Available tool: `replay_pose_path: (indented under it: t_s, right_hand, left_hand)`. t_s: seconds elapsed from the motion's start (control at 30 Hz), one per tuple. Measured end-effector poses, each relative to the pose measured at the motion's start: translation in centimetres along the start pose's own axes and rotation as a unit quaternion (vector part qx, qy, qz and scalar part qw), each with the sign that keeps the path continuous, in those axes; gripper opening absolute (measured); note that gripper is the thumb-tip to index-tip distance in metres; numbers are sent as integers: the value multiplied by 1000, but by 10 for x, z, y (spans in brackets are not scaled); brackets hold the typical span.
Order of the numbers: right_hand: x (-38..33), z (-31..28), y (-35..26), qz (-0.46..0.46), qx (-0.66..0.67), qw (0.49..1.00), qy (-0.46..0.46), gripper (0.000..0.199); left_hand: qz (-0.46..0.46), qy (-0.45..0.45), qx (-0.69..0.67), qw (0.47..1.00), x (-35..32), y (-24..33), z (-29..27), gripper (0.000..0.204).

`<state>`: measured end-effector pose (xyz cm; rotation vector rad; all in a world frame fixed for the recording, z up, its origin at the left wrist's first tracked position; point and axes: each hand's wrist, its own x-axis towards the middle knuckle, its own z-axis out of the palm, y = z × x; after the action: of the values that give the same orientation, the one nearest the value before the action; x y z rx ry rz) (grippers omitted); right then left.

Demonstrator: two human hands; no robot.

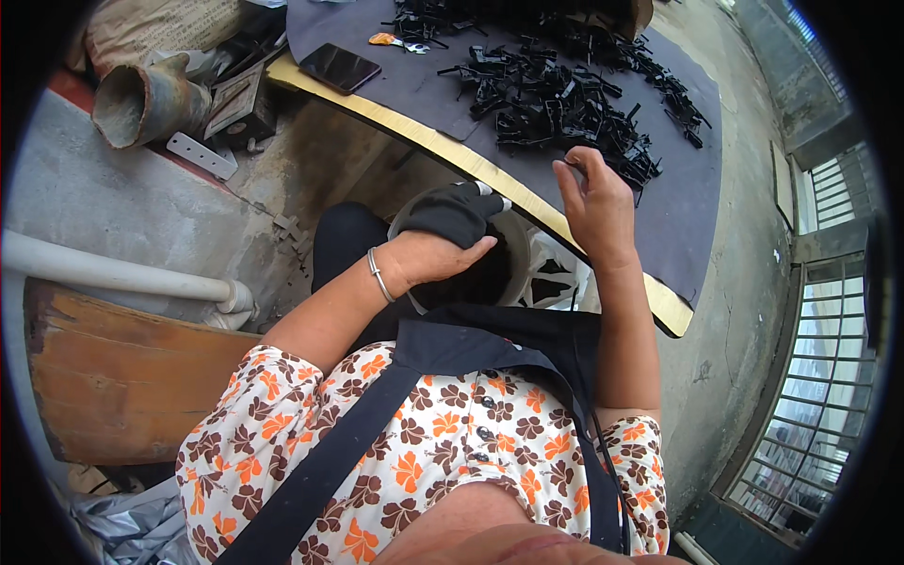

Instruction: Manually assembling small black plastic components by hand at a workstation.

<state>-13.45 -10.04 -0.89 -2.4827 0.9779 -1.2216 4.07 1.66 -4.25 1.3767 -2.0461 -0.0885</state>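
Behind curled fingers [591, 162], I cannot tell if right hand's [603, 205] or left hand's [444, 235] grip is closed

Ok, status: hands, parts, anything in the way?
Left hand over bucket, dark covering on it. Right hand beside black parts; both grips unclear. Parts heaped on table. Nothing visible blocking right hand.

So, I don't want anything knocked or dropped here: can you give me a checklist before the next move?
1. Right hand near the pile of black parts: ok.
2. Right hand gripping a part: cannot tell.
3. Left hand over the bucket, as seen from above: ok.
4. Left hand's grip: cannot tell; dark material covers it.
5. Phone clear of both hands: ok.
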Motion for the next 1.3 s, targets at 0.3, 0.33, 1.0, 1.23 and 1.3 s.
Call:
replay_pose_path:
  t_s: [0.3,0.33,1.0,1.23,1.3]
  right_hand:
    - [-13,6,35,23,-177,970,-167,10]
    - [-22,4,32,16,-165,974,-153,9]
    - [-38,-29,-34,-164,66,970,-165,10]
    - [-55,-10,-30,215,307,921,-110,17]
    - [-52,-13,-37,215,313,917,-127,18]
  left_hand:
    - [-38,62,0,997,5,4,10,24]
    - [-41,98,-34,994,6,6,10,22]
    - [-45,61,-104,992,22,26,-5,30]
    - [-155,-9,-431,889,20,39,-14,22]
    - [-152,4,-442,884,18,37,-13,21]
